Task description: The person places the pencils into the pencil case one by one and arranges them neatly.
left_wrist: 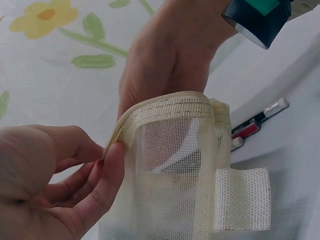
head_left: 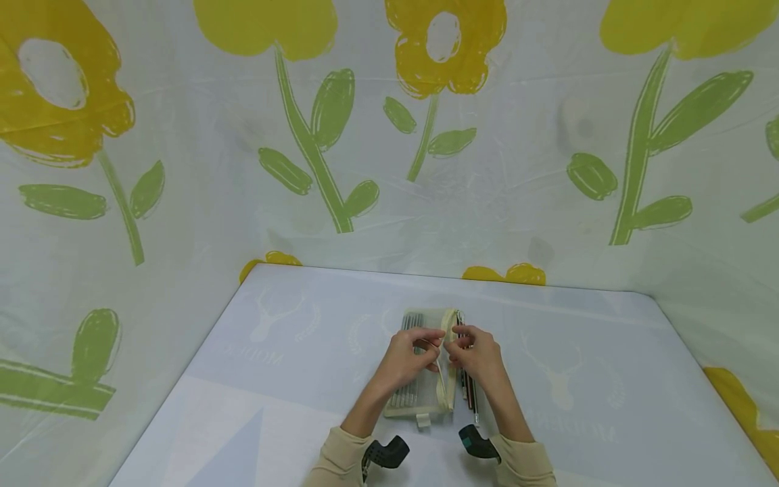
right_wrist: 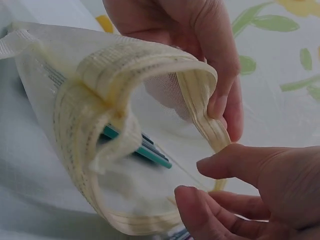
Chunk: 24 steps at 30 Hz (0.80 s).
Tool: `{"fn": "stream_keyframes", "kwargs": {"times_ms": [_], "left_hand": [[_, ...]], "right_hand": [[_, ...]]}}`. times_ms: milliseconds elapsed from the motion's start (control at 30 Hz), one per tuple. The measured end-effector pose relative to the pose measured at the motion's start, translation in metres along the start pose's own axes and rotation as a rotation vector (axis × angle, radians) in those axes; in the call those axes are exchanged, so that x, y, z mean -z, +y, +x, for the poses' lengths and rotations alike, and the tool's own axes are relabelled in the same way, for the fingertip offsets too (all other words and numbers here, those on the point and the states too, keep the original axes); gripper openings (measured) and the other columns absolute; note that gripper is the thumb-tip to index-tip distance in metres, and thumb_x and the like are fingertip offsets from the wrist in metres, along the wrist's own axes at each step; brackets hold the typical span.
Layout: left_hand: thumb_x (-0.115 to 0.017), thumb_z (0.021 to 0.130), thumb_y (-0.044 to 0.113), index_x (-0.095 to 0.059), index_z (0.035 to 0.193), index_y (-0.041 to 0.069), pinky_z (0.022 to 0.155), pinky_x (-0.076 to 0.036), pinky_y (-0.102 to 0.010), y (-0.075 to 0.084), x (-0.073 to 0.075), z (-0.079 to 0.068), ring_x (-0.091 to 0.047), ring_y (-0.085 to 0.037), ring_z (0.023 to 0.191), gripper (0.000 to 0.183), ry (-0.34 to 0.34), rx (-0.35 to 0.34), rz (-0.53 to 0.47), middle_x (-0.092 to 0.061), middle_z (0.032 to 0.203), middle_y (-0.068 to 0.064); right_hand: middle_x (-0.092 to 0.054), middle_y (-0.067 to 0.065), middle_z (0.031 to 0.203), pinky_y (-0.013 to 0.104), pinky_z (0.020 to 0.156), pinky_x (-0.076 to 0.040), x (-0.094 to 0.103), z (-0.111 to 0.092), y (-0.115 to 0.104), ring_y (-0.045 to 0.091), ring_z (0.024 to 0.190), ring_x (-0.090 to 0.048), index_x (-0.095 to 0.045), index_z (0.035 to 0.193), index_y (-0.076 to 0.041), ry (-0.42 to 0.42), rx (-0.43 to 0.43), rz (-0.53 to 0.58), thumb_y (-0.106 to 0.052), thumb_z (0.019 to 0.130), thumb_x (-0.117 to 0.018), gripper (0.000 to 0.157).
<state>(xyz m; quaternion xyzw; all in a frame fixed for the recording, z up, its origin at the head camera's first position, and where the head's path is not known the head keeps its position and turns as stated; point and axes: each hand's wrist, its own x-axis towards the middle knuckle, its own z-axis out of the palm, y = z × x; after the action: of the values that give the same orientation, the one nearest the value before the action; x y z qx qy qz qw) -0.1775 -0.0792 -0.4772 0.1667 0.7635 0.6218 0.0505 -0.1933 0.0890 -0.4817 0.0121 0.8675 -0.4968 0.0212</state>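
A cream mesh zip pouch (head_left: 449, 396) lies in front of me, its top standing up with the zip undone. My left hand (head_left: 403, 357) pinches its zip edge (left_wrist: 165, 106) between thumb and finger. At the rim from the other side is my right hand (head_left: 482, 353), fingers loosely bent. In the right wrist view its thumb and forefinger are parted by the zip edge, nothing visibly pinched between them. Teal and dark pens (right_wrist: 152, 155) show through the opening. A row of slim, greyish sticks (head_left: 403, 396) shows at the pouch's left side.
Several dark pens (head_left: 471, 392) lie beside the pouch on its right; one has a white end. A woven tab (left_wrist: 243, 199) sticks out from the pouch's near end. The pale table (head_left: 292, 379) meets flower-printed cloth (head_left: 505, 223) at its back and sides.
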Motion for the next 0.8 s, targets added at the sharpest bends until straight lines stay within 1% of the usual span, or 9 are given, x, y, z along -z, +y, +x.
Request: {"fn": "stream_keyframes", "kwargs": {"times_ms": [133, 333, 433, 567, 633, 700, 800], "left_hand": [[-0.056, 0.092, -0.003, -0.063, 0.125, -0.004, 0.068, -0.065, -0.044, 0.0, 0.0, 0.0, -0.067, -0.037, 0.087, 0.034, 0.001, 0.005, 0.004, -0.063, 0.109, -0.028], [-0.057, 0.093, -0.004, -0.063, 0.125, -0.004, 0.067, -0.065, -0.043, 0.002, 0.0, 0.0, -0.066, -0.037, 0.089, 0.033, 0.027, 0.019, 0.017, -0.063, 0.11, -0.027], [-0.055, 0.092, -0.007, -0.063, 0.124, -0.007, 0.067, -0.065, -0.045, 0.01, 0.001, -0.003, -0.065, -0.041, 0.089, 0.033, 0.038, 0.021, 0.015, -0.062, 0.109, -0.031], [-0.054, 0.091, -0.01, -0.062, 0.123, -0.01, 0.068, -0.064, -0.047, 0.027, 0.005, -0.008, -0.064, -0.046, 0.089, 0.033, 0.038, 0.022, -0.003, -0.061, 0.108, -0.035], [-0.054, 0.091, -0.01, -0.062, 0.122, -0.01, 0.069, -0.064, -0.047, 0.033, 0.007, -0.01, -0.064, -0.047, 0.088, 0.032, 0.04, 0.023, -0.009, -0.061, 0.108, -0.035], [-0.054, 0.091, -0.01, -0.063, 0.122, -0.01, 0.07, -0.064, -0.048, 0.037, 0.009, -0.012, -0.065, -0.047, 0.086, 0.032, 0.046, 0.026, -0.018, -0.061, 0.108, -0.034], [-0.054, 0.091, -0.01, -0.062, 0.123, -0.01, 0.07, -0.064, -0.048, 0.038, 0.012, -0.012, -0.066, -0.046, 0.084, 0.033, 0.059, 0.031, -0.016, -0.061, 0.107, -0.033]], "right_hand": [[-0.072, 0.013, 0.088, 0.028, 0.055, -0.062, 0.005, 0.0, 0.001, 0.016, 0.061, -0.068, -0.063, 0.124, 0.002, -0.033, -0.007, -0.058, -0.017, 0.088, -0.07, 0.041], [-0.071, 0.015, 0.091, 0.028, 0.053, -0.063, 0.014, -0.001, 0.003, 0.014, 0.06, -0.066, -0.063, 0.123, 0.002, -0.05, -0.065, -0.152, -0.019, 0.086, -0.074, 0.044], [-0.07, 0.017, 0.093, 0.028, 0.054, -0.063, 0.018, -0.002, 0.004, 0.014, 0.061, -0.065, -0.062, 0.124, 0.002, -0.046, -0.098, -0.176, -0.019, 0.086, -0.074, 0.045], [-0.07, 0.017, 0.095, 0.027, 0.055, -0.062, 0.022, -0.002, 0.007, 0.014, 0.062, -0.064, -0.061, 0.125, 0.002, -0.04, -0.138, -0.211, -0.02, 0.086, -0.075, 0.047], [-0.07, 0.017, 0.096, 0.026, 0.056, -0.061, 0.024, -0.001, 0.008, 0.015, 0.063, -0.064, -0.062, 0.125, 0.002, -0.042, -0.157, -0.232, -0.02, 0.086, -0.074, 0.046], [-0.07, 0.016, 0.095, 0.025, 0.055, -0.059, 0.027, -0.002, 0.01, 0.014, 0.063, -0.063, -0.062, 0.125, 0.002, -0.049, -0.171, -0.25, -0.02, 0.086, -0.074, 0.046], [-0.07, 0.013, 0.091, 0.024, 0.053, -0.055, 0.03, -0.001, 0.013, 0.014, 0.061, -0.061, -0.062, 0.124, 0.002, -0.06, -0.19, -0.275, -0.019, 0.085, -0.075, 0.045]]}}
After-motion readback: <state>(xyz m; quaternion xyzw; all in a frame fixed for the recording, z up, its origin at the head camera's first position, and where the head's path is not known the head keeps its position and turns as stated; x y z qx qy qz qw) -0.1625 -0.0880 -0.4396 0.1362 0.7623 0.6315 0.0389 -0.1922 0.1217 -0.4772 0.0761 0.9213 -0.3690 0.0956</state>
